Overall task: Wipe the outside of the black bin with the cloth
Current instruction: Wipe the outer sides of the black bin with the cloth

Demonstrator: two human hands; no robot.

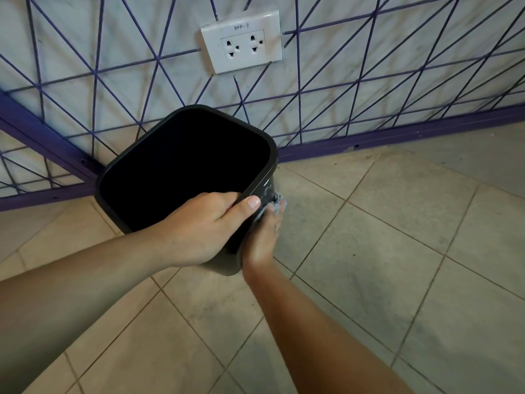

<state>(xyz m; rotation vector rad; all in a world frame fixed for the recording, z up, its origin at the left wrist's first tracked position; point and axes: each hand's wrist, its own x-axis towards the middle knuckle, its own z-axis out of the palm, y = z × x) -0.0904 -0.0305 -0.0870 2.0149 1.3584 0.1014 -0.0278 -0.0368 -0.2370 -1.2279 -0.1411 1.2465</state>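
Observation:
The black bin [272, 155] is held off the tiled floor, tilted, its dark open mouth facing me. My left hand [207, 226] grips the near rim, fingers inside and thumb over the edge. My right hand [262, 240] presses a small grey-blue cloth [277, 207] flat against the bin's right outer side, just below the rim. Most of the cloth is hidden between my palm and the bin wall.
A white wall with purple line pattern and a purple skirting board [397, 135] runs behind the bin. A double wall socket [241, 42] sits above it. Beige floor tiles [397, 251] spread to the right and toward me.

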